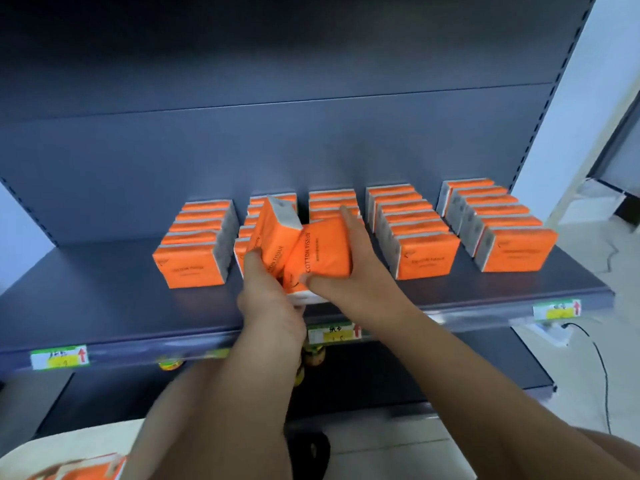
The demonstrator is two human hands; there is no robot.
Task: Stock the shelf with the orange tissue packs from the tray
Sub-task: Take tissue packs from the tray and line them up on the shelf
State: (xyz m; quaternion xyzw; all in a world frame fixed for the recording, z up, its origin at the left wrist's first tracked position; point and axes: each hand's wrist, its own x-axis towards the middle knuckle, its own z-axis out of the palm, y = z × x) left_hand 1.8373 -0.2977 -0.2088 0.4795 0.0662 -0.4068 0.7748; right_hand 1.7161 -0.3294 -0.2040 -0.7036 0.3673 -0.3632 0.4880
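Note:
Several rows of orange tissue packs [426, 258] stand on the dark grey shelf [104, 306]. My left hand [266, 296] grips an orange pack [273, 240] tilted on end in front of the second row. My right hand [349, 261] holds another orange pack [322, 251] beside it, thumb under its front edge and fingers over its top, in front of the third row. At the bottom left, more orange packs [86, 469] lie on a pale tray [41, 448], partly cut off by the frame.
Price labels [59, 356] line the shelf's front edge. Yellow-lidded items [313, 355] sit on the lower shelf under my arms. The shelf upright [554, 98] rises on the right, and a black cable [602, 368] runs along the floor beyond it.

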